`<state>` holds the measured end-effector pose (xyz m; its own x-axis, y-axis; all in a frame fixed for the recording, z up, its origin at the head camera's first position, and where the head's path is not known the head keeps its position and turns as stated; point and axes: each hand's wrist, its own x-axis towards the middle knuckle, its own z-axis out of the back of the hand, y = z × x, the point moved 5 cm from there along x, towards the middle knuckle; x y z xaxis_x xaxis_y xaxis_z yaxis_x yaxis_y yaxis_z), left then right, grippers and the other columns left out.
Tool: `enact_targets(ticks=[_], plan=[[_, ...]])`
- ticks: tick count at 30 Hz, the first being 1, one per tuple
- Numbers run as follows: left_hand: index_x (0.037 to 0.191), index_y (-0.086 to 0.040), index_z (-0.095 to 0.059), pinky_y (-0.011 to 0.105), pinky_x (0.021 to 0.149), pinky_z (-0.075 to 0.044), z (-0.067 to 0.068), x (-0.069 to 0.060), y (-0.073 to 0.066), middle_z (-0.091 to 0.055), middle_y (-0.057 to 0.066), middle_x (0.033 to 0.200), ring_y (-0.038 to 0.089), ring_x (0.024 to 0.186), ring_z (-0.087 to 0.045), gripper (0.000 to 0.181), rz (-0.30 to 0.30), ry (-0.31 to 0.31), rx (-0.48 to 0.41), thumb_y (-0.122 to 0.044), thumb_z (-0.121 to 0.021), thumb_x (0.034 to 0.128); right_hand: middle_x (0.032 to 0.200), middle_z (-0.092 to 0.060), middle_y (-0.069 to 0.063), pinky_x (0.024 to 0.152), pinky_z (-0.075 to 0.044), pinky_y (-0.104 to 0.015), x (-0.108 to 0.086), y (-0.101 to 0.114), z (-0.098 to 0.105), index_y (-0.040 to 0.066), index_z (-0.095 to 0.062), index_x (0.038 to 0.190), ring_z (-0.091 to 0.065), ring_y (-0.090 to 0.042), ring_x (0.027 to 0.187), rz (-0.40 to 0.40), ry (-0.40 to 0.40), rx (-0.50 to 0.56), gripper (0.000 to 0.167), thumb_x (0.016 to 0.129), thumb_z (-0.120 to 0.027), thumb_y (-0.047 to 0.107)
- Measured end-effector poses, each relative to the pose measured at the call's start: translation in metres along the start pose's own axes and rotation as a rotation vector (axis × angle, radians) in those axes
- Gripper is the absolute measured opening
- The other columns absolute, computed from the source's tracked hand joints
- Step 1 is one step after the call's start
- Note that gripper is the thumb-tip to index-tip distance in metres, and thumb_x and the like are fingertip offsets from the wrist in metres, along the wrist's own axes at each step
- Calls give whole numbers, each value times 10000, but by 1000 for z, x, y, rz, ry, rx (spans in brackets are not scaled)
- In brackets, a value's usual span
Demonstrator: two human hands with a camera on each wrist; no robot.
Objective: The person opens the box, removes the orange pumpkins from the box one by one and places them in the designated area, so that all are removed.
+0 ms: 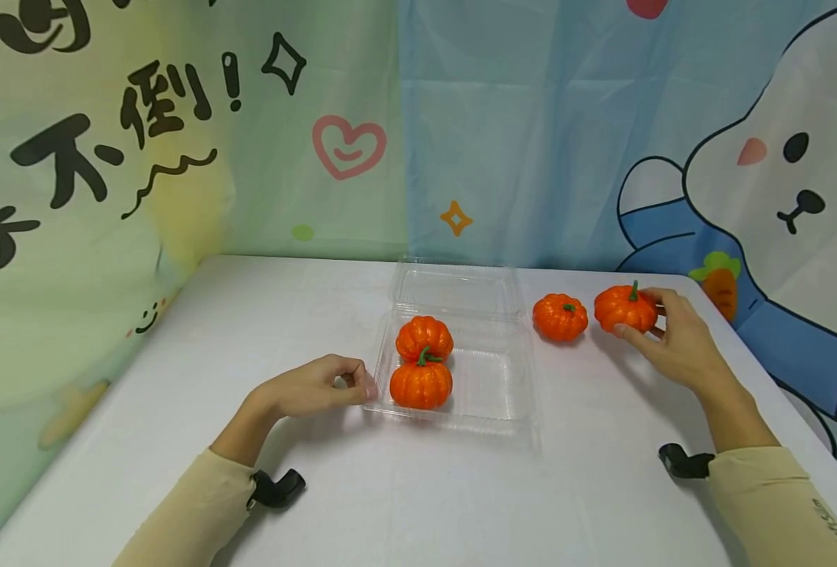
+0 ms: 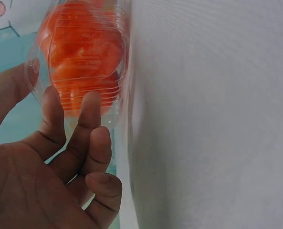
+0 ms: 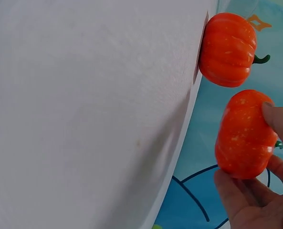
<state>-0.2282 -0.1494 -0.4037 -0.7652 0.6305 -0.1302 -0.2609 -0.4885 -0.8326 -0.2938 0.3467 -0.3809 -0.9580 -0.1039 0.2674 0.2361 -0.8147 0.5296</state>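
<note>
A clear plastic box (image 1: 492, 386) with its lid (image 1: 457, 288) folded back holds two orange pumpkins (image 1: 421, 386) in its left half, one behind the other. My left hand (image 1: 319, 386) pinches the box's near left corner between thumb and fingers; in the left wrist view the thumb is on the rim (image 2: 31, 78). My right hand (image 1: 676, 339) grips another pumpkin (image 1: 625, 309) by its sides, stem up; the right wrist view shows this pumpkin (image 3: 246, 136) raised off the table. Just left of it a fourth pumpkin (image 1: 560, 317) rests on the table.
The white table (image 1: 461, 504) ends at a back edge behind the box lid. A printed curtain (image 1: 489, 142) with a cartoon animal hangs behind the table and along its sides. Black wrist cameras (image 1: 276, 488) sit at both sleeves.
</note>
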Motion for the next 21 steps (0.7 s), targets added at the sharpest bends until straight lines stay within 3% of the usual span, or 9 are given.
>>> enact_targets(ticks=[21], plan=[[885, -136, -640, 366, 896, -432, 0, 0, 2, -693, -35, 999, 201, 1026, -590, 193, 6, 5, -10, -296, -662, 990, 1434, -341, -408, 1005, -403, -705, 1, -10, -8, -129, -285, 1483, -377, -573, 1265, -67, 161, -69, 706, 1019, -639, 267]])
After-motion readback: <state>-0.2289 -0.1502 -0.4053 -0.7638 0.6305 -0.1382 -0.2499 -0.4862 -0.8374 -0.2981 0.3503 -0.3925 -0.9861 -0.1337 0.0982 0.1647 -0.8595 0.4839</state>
